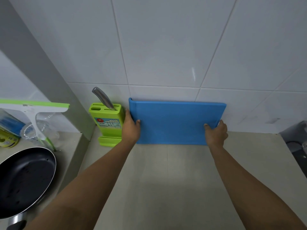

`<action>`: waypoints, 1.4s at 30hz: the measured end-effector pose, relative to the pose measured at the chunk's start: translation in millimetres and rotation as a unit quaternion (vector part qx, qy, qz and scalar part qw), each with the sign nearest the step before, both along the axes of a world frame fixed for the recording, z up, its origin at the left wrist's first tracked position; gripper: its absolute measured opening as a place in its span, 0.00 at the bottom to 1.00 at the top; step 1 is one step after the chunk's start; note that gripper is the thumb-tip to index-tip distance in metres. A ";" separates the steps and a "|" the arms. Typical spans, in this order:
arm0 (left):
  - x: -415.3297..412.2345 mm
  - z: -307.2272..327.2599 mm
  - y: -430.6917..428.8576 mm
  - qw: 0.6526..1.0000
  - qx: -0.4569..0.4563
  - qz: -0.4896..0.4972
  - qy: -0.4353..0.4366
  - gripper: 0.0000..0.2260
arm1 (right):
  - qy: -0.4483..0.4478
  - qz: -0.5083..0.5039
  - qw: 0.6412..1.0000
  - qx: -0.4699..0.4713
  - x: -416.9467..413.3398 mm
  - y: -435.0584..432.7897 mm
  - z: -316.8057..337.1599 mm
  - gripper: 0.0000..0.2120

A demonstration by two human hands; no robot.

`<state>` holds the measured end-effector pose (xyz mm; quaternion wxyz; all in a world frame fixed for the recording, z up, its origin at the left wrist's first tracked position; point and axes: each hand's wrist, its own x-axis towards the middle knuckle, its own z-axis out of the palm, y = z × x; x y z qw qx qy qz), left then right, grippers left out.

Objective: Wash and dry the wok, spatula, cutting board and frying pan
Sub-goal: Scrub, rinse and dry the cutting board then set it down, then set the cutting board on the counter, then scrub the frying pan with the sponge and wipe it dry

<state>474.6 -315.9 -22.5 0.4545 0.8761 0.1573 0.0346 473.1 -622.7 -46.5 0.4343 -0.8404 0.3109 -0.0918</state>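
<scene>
blue cutting board held upright against the tiled wall

blue plastic fills the middle of the view: 1 cutting board point(174, 123) stands on its long edge on the beige counter point(166, 180), its back against the white wall tiles point(166, 47). 2 hands hold it, 1 at each short side. the left hand point(131, 126) grips the left edge, thumb lying on the front face and fingers hidden behind. the right hand point(216, 133) grips the right edge low down, thumb on the front and fingers curled round the back.

just beside the left hand stands 1 lime-green knife block point(108, 120) with 1 steel knife handle point(103, 98) sticking out of a slot. its front label shows a red round mark and small pictures of utensils; the writing is too small to read.

further left, past a grey post, 1 green-and-white squeegee point(33, 110) leans over a clear plastic bag point(31, 130), next to 1 blue packet point(10, 122) and 1 yellow-green packet point(8, 140) whose print is unreadable. below them, at the lower left, 1 dark non-stick frying pan point(25, 178) with a bright metal rim sits open side up, well apart from the board. at the far right edge part of 1 dark grey appliance point(297, 140) shows.
</scene>
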 end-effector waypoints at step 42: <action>-372.6 14.8 263.9 0.977 0.021 0.118 0.176 0.17 | 0.142 0.279 0.921 0.233 -216.3 480.3 30.2 0.30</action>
